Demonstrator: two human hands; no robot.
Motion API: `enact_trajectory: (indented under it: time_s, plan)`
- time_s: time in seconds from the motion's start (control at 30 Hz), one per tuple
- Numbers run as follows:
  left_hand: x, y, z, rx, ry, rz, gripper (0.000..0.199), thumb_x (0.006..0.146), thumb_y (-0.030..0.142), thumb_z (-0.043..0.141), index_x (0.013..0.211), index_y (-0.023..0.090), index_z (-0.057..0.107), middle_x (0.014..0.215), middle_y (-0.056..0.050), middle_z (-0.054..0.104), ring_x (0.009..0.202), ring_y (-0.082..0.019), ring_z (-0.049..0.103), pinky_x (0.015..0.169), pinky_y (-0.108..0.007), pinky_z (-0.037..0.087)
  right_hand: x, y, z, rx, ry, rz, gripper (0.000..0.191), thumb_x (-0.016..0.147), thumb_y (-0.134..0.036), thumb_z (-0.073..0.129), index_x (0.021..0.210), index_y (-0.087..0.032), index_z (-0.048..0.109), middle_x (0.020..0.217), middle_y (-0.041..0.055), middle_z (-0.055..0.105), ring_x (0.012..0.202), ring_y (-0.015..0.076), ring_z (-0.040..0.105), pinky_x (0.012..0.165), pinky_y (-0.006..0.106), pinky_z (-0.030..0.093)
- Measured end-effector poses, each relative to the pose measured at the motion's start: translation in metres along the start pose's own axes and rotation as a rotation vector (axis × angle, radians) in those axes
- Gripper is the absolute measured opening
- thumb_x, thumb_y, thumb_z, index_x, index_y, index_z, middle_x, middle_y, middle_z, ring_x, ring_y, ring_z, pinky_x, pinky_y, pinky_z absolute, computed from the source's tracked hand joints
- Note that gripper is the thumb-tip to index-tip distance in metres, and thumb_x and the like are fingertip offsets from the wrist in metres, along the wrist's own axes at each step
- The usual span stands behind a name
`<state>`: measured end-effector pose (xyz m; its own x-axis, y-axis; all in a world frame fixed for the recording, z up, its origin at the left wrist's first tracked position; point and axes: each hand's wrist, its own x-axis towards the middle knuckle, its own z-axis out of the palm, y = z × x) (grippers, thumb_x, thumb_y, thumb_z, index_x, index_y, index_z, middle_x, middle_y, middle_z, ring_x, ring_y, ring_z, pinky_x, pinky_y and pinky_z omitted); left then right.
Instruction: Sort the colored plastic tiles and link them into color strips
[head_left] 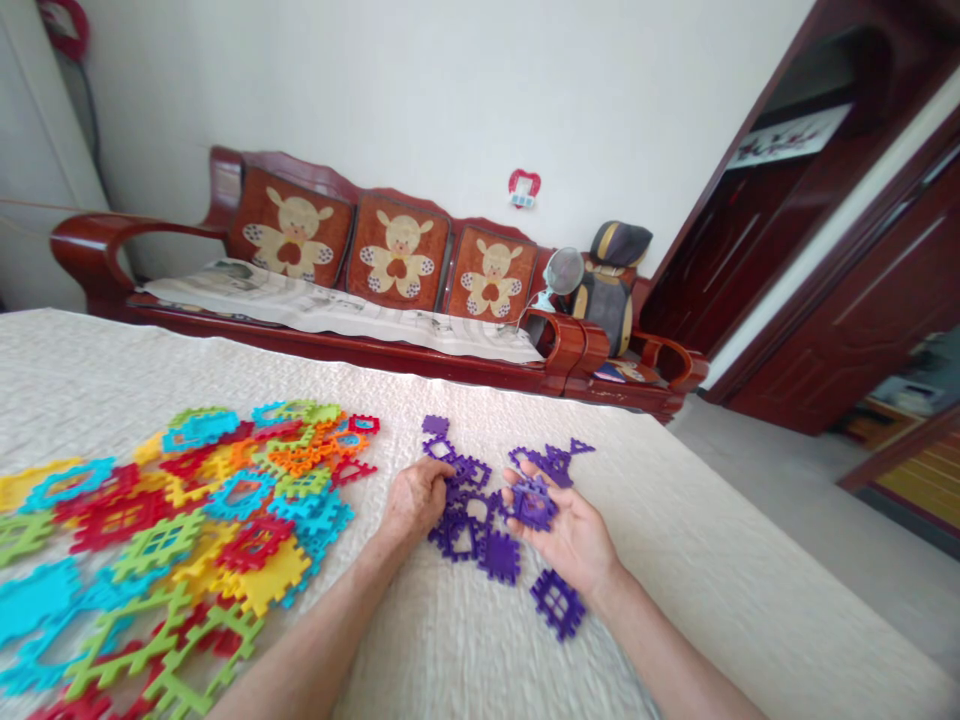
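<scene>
A group of purple interlocking plastic tiles [501, 556] lies on the pale cloth, some with window, triangle or other cut-outs. My left hand [417, 497] is closed at the left edge of this group, its fingertips on a purple tile and partly hidden. Palm up, my right hand [577, 535] holds a purple window tile [533, 506] in its fingers, above the cloth. Just below that hand lies another purple window tile [558, 603]. Beyond it are several more purple tiles, among them a small triangle [580, 446].
A wide heap of red, yellow, green, blue and orange tiles [251, 545] spreads over the left of the cloth-covered table [420, 650]. Past the far edge stand a wooden sofa [390, 355] with bear cushions, a small fan [564, 270] and a wooden armchair [682, 370].
</scene>
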<state>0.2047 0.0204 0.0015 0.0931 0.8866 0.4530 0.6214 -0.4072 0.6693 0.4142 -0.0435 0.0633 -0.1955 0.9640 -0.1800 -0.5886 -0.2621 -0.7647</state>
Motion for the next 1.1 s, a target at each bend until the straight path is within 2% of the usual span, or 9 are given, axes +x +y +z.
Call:
enact_trajectory:
  time_s: [0.2, 0.4, 0.5, 0.63, 0.8, 0.93, 1.1]
  plan:
    - [0.000, -0.001, 0.000, -0.004, -0.006, 0.003, 0.032, 0.076, 0.008, 0.042, 0.088, 0.019, 0.069, 0.089, -0.002, 0.070, 0.084, -0.013, 0.064, 0.081, -0.024, 0.049, -0.002, 0.001, 0.001, -0.026, -0.029, -0.052, 0.017, 0.074, -0.023, 0.054, 0.089, -0.021, 0.062, 0.114, 0.0078, 0.064, 0.102, 0.0242, 0.059, 0.083, 0.043, 0.046]
    - [0.000, -0.001, 0.001, -0.013, 0.000, -0.001, 0.032, 0.076, 0.008, 0.042, 0.088, 0.019, 0.069, 0.089, -0.002, 0.070, 0.085, -0.013, 0.064, 0.081, -0.024, 0.049, -0.002, -0.002, 0.003, 0.013, -0.021, -0.040, 0.016, 0.076, -0.025, 0.052, 0.090, -0.021, 0.058, 0.119, 0.0095, 0.061, 0.107, 0.0246, 0.058, 0.083, 0.044, 0.048]
    - [0.000, -0.001, 0.000, -0.016, 0.002, 0.008, 0.032, 0.076, 0.008, 0.042, 0.087, 0.019, 0.069, 0.089, -0.002, 0.070, 0.084, -0.013, 0.064, 0.081, -0.024, 0.049, -0.001, -0.006, -0.002, 0.026, -0.037, -0.013, 0.017, 0.079, -0.027, 0.051, 0.095, -0.022, 0.056, 0.116, 0.0091, 0.062, 0.100, 0.0229, 0.061, 0.072, 0.037, 0.052]
    - [-0.001, -0.001, 0.001, -0.017, 0.009, 0.024, 0.032, 0.076, 0.008, 0.041, 0.087, 0.019, 0.069, 0.088, -0.002, 0.070, 0.084, -0.013, 0.064, 0.081, -0.025, 0.049, 0.000, -0.011, -0.011, -0.054, -0.126, 0.186, 0.024, 0.085, -0.036, 0.046, 0.102, -0.020, 0.052, 0.106, 0.0112, 0.066, 0.081, 0.0205, 0.066, 0.052, 0.027, 0.052]
    - [-0.001, -0.002, 0.000, -0.009, 0.002, 0.026, 0.033, 0.076, 0.009, 0.041, 0.089, 0.019, 0.069, 0.089, -0.002, 0.070, 0.084, -0.014, 0.064, 0.082, -0.026, 0.049, -0.002, -0.010, -0.013, -0.222, -0.268, 0.494, 0.030, 0.087, -0.042, 0.041, 0.102, -0.018, 0.050, 0.104, 0.0139, 0.065, 0.081, 0.0238, 0.067, 0.052, 0.031, 0.053]
    - [-0.001, -0.001, -0.001, -0.004, -0.006, 0.010, 0.032, 0.076, 0.010, 0.041, 0.088, 0.020, 0.069, 0.089, -0.002, 0.070, 0.084, -0.014, 0.064, 0.081, -0.025, 0.049, -0.006, -0.007, -0.008, -0.309, -0.328, 0.584, 0.032, 0.087, -0.045, 0.040, 0.103, -0.018, 0.049, 0.106, 0.0145, 0.065, 0.083, 0.0253, 0.067, 0.051, 0.030, 0.053]
    - [-0.001, -0.002, -0.001, -0.005, -0.005, 0.005, 0.033, 0.075, 0.010, 0.042, 0.089, 0.021, 0.069, 0.089, -0.001, 0.070, 0.084, -0.014, 0.064, 0.082, -0.025, 0.049, -0.009, -0.008, -0.003, -0.365, -0.351, 0.605, 0.034, 0.086, -0.048, 0.040, 0.101, -0.019, 0.049, 0.104, 0.0134, 0.066, 0.081, 0.0248, 0.067, 0.051, 0.030, 0.052]
